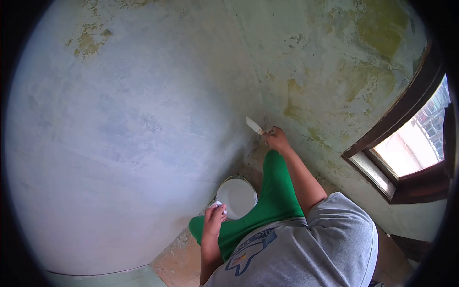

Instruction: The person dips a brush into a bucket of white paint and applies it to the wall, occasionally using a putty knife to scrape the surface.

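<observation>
My right hand (pixel 276 138) is closed around the handle of a putty knife (pixel 253 125). The blade is pale and points up and left, close to the corner where two walls meet. Lower down, my left hand (pixel 214 220) is closed on a small white lump (pixel 218 204), its material unclear. That hand hangs beside a round bucket (pixel 218 186) filled with smooth white paste (pixel 236 197). The bucket stands on the floor between my knees, against the left wall.
A smooth whitish wall (pixel 124 143) rises on the left. The right wall (pixel 306 71) has patchy, peeling yellow-green paint. A dark wooden window frame (pixel 389 119) is set into it at the right. Bare brownish floor (pixel 177 260) shows below the left wall.
</observation>
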Demonstrator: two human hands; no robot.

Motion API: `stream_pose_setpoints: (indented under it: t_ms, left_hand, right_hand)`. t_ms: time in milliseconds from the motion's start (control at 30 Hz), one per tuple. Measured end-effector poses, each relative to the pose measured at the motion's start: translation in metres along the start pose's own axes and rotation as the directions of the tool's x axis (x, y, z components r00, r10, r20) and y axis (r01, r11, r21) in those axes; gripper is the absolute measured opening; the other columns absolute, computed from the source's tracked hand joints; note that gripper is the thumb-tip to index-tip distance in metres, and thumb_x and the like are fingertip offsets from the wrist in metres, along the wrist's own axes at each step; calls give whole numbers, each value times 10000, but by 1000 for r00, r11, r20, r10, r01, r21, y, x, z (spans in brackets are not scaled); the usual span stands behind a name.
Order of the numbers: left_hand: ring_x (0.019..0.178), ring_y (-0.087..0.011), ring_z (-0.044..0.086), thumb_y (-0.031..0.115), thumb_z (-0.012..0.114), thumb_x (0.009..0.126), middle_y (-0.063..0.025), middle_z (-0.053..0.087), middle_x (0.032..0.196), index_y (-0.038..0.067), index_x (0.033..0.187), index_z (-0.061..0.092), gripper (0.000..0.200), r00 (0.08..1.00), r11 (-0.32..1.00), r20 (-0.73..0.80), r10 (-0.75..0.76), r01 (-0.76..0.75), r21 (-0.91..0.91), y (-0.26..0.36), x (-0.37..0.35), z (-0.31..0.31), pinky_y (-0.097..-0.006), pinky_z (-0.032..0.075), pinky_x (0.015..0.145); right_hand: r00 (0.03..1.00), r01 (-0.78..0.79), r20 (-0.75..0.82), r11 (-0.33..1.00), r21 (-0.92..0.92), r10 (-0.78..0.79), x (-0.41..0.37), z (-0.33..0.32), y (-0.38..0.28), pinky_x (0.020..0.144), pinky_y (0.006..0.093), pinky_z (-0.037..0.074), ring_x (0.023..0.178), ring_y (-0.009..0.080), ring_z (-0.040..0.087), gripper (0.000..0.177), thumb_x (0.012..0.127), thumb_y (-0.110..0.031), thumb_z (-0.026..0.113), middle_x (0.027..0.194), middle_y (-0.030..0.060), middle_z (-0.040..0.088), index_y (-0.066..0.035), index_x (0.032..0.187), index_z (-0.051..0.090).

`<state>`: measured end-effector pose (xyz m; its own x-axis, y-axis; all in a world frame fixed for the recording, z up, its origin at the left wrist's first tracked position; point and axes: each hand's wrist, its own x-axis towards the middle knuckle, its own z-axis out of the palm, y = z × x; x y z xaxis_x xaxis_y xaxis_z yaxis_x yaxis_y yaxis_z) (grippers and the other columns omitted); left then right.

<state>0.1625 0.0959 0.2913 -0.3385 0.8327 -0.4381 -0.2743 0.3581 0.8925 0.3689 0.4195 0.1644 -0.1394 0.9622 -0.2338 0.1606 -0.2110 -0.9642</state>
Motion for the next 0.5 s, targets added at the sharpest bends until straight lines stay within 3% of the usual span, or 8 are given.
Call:
stream_pose_setpoints:
  t_ms: [100, 200, 267, 500]
  left_hand:
    - [516, -55, 369, 142, 616, 965, 36, 419, 610, 58, 803, 536, 199, 1000, 1000, -7, 7, -7, -11, 0, -1, 2, -232, 283, 491]
    - [516, -54, 369, 142, 617, 965, 36, 420, 613, 59, 800, 533, 203, 1000, 1000, 3, -9, 9, -10, 1, 0, 4, -233, 284, 491]
    - [517, -53, 366, 143, 617, 965, 37, 423, 614, 57, 803, 536, 201, 1000, 1000, -3, -12, 12, -3, 2, 2, 5, -235, 285, 492]
    - [526, -53, 370, 143, 625, 962, 34, 431, 625, 43, 825, 557, 182, 1000, 1000, -24, 10, -10, 3, 13, 2, 13, -234, 293, 497]
  right_hand:
    - [991, -53, 121, 998, 45, 47, -3, 3, -9, 432, 304, 404, 499, 136, 555, 223, 950, -217, 635, 685, 85, 646, -24, 1022, 551]
    - [986, 1, 163, 978, 211, -36, 2, 11, -23, 462, 282, 403, 532, 122, 546, 187, 1004, -220, 571, 695, 52, 619, -33, 1007, 567]
    - [975, 89, 147, 905, 417, -164, 5, 17, -35, 580, 285, 462, 596, 123, 557, 189, 1040, -187, 507, 737, 50, 614, -12, 1033, 578]
    - [915, 340, 98, 880, 331, -391, 32, 41, -56, 706, 271, 430, 711, 116, 499, 182, 1075, -228, 450, 785, 11, 539, -64, 1063, 531]
